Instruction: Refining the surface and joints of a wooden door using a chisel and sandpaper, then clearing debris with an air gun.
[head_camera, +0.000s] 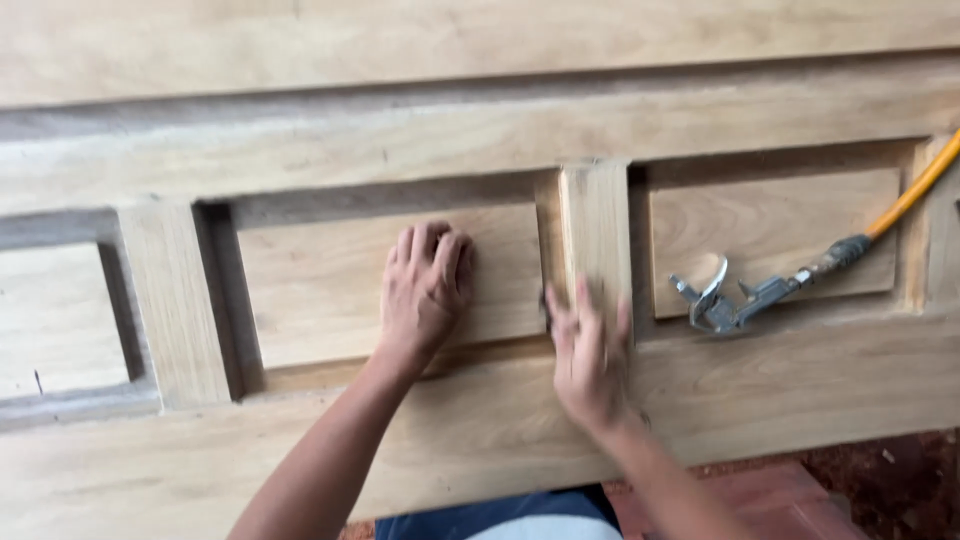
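A large pale wooden panelled door (480, 120) lies flat in front of me. My left hand (425, 290) rests palm down on the middle raised panel (330, 290), fingers slightly curled and holding nothing. My right hand (590, 355) is blurred and presses on the lower end of the upright wooden strip (595, 220) between the middle and right panels. A small dark piece (546, 308) shows under its thumb side; I cannot tell what kind of thing it is.
A metal air blow gun (725, 300) on a yellow hose (915, 190) lies on the right raised panel (770, 225). Another recessed panel (55, 315) is at far left. Red floor tiles (800, 490) show below the door's near edge.
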